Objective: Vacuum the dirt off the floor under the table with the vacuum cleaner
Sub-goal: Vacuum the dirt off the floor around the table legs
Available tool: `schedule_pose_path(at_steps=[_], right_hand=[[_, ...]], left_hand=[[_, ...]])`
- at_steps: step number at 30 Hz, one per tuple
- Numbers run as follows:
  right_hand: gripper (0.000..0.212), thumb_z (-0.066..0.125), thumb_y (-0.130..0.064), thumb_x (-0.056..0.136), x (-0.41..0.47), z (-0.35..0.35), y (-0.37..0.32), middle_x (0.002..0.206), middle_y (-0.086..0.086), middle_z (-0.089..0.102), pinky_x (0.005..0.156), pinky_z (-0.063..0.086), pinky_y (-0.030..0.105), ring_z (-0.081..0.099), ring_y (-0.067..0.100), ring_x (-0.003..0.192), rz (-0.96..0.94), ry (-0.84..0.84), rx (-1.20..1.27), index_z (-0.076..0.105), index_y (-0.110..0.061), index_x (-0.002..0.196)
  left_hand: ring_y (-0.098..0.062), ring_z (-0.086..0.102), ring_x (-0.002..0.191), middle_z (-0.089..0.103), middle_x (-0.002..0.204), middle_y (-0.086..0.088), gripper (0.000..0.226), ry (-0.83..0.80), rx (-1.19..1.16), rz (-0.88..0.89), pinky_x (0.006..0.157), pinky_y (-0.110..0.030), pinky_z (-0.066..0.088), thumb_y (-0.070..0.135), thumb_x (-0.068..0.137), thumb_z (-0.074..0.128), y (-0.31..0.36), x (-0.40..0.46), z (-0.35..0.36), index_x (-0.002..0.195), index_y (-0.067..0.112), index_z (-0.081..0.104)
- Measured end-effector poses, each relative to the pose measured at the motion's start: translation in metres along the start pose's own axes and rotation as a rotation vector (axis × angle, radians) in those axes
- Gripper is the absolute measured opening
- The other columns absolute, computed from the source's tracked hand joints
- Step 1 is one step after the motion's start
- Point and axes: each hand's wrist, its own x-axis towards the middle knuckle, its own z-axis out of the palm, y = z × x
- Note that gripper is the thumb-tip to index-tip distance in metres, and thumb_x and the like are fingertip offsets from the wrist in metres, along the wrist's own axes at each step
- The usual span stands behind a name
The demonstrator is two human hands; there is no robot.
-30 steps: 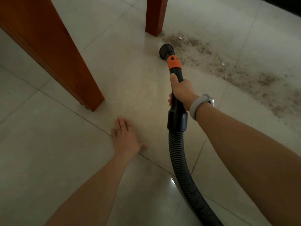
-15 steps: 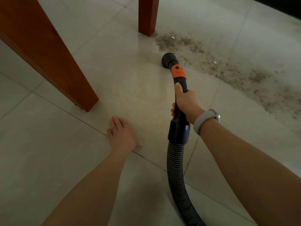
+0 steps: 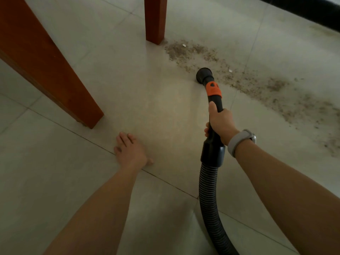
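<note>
Dirt [image 3: 239,78] lies in a long ragged band across the pale tiled floor [image 3: 147,92], seen from the head camera, the only view. The band starts just beside the far table leg [image 3: 154,19] and trails away from it toward the right edge of the picture, with a few pale flecks among the brown grit.

The vacuum nozzle [image 3: 204,75], a black round mouth behind an orange collar [image 3: 213,90], sits at the band's near edge, down and to the right of that same leg, touching or almost touching the tiles; which, I cannot tell. The right hand [image 3: 220,124] grips the black wand below the collar, fingers wrapped round it and thumb laid along the top; a pale wristband [image 3: 239,141] sits on that wrist. The ribbed hose [image 3: 209,199] runs back from the wand toward the person.

The left hand [image 3: 130,151] rests flat on the floor, fingers straight and holding nothing, nearer the person than the leg and close to the foot of the near table leg [image 3: 55,67].

By my judgement the job is barely begun: nearly all of the band remains, and the tiles on the near side look clean.

A small dark mark shows on the collar, but no writing or brand can be read.
</note>
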Motion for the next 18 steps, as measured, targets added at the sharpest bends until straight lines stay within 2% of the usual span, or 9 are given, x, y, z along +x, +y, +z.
schedule_pose_path(at_steps=[3,5,8,12,15,18], right_hand=[[0.034,0.041,-0.044,0.097,0.003,-0.009,0.000,0.065,0.006,0.050,0.045,0.047,0.027,0.049,0.018,0.046,0.017,-0.010,0.023,0.043,-0.013,0.085],[0.035,0.040,-0.045,0.097,0.005,-0.015,0.003,0.066,0.006,0.050,0.047,0.048,0.028,0.050,0.019,0.048,0.035,-0.012,0.043,0.043,-0.012,0.085],[0.036,0.039,-0.044,0.098,0.005,-0.026,0.007,0.066,0.006,0.050,0.049,0.048,0.029,0.050,0.018,0.049,0.038,-0.012,0.068,0.042,-0.012,0.081],[0.041,0.037,-0.045,0.098,0.005,-0.048,0.018,0.064,0.007,0.051,0.049,0.049,0.029,0.051,0.019,0.048,0.047,-0.007,0.076,0.044,-0.009,0.082],[0.043,0.035,-0.048,0.098,0.007,-0.062,0.030,0.065,0.008,0.052,0.058,0.053,0.035,0.053,0.021,0.049,0.053,-0.017,0.076,0.046,-0.007,0.088],[0.047,0.035,-0.050,0.097,0.011,-0.073,0.038,0.066,0.009,0.055,0.074,0.058,0.043,0.057,0.023,0.055,0.051,-0.034,0.060,0.047,-0.005,0.095]], left_hand=[[-0.037,-0.002,0.145,-0.007,0.157,-0.019,0.111,0.015,0.061,-0.003,0.115,-0.051,0.015,0.049,0.079,0.070,0.003,-0.008,-0.002,0.149,0.001,-0.003],[-0.036,0.012,0.142,0.009,0.155,-0.018,0.094,0.038,0.110,0.046,0.112,-0.051,0.023,0.049,0.084,0.064,0.012,-0.015,-0.003,0.148,0.003,0.013],[-0.033,0.029,0.136,0.031,0.148,-0.015,0.070,0.022,-0.045,0.176,0.108,-0.045,0.031,0.043,0.089,0.057,0.035,-0.026,-0.006,0.142,0.006,0.031],[-0.028,0.035,0.136,0.036,0.149,-0.014,0.061,-0.060,-0.192,0.383,0.108,-0.032,0.029,0.038,0.097,0.047,0.082,-0.055,-0.020,0.146,0.005,0.030],[-0.026,0.044,0.130,0.046,0.143,-0.011,0.053,-0.085,-0.190,0.450,0.104,-0.031,0.035,0.040,0.099,0.043,0.111,-0.079,-0.024,0.141,0.008,0.040],[-0.026,0.052,0.121,0.054,0.134,-0.011,0.050,-0.136,-0.171,0.468,0.100,-0.033,0.041,0.043,0.099,0.039,0.128,-0.095,-0.017,0.135,0.009,0.049]])
